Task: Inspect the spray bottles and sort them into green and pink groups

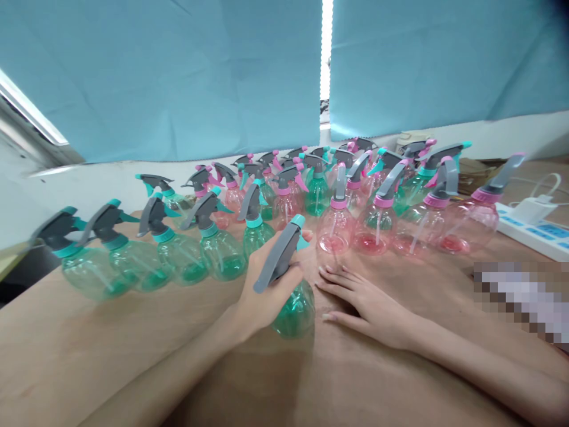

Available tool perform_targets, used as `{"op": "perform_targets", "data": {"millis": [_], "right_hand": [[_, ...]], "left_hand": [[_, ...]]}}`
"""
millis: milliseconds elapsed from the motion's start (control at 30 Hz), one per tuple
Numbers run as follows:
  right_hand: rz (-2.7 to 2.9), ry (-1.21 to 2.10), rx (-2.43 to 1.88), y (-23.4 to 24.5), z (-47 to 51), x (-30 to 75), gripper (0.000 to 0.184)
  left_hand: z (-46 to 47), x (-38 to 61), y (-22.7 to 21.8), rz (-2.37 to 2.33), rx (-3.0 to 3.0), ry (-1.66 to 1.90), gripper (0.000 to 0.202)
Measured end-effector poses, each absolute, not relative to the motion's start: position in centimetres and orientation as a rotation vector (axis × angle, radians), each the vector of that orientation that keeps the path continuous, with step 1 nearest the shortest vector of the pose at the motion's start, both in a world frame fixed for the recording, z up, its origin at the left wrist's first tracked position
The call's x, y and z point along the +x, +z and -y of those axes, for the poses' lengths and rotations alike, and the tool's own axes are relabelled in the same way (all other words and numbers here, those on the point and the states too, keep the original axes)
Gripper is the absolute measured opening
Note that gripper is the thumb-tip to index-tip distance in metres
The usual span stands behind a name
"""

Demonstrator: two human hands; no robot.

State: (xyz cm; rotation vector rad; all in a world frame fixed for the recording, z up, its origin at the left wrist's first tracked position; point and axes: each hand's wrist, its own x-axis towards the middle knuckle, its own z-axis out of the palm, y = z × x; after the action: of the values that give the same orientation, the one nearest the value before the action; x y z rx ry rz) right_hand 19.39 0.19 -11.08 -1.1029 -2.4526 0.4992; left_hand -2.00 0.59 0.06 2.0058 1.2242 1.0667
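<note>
My left hand (267, 290) is closed around the neck of a green spray bottle (294, 311) with a grey and teal trigger head. The bottle stands close to upright at the middle of the table, its neck hidden by my fingers. My right hand (368, 302) lies flat on the wooden table (338, 379) with its fingers spread, holding nothing. Just beyond its fingertips is a pink spray bottle (335, 228). A green spray bottle (255, 234) stands behind my left hand.
Several green spray bottles (182, 258) form a row at the left. More pink bottles (413, 231) stand at the right, with a mixed crowd behind. A white power strip (528, 231) with a plugged-in charger (533, 209) sits at the right. Blue curtains (178, 77) hang behind.
</note>
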Motion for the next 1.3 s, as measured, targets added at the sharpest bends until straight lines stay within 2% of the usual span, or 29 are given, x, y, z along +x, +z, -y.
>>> {"op": "perform_targets", "data": {"millis": [533,1133,1200,1300], "right_hand": [[2.455,0.496,-1.102,-10.97,-0.21,19.32,0.062],[2.498,0.464,-1.126,-10.94,-0.3,19.32,0.063],[2.486,0.47,-1.118,-10.98,-0.31,19.32,0.063],[2.471,0.475,-1.106,-11.07,-0.3,19.35,0.063]], "left_hand": [[-0.63,-1.96,-0.18,-1.233,2.005,1.06,0.027],[-0.7,-1.98,-0.05,-1.207,2.012,1.077,0.032],[-0.71,-2.02,0.05,-1.186,2.009,1.075,0.027],[-0.81,-2.14,0.22,-1.23,2.025,1.041,0.007]]}}
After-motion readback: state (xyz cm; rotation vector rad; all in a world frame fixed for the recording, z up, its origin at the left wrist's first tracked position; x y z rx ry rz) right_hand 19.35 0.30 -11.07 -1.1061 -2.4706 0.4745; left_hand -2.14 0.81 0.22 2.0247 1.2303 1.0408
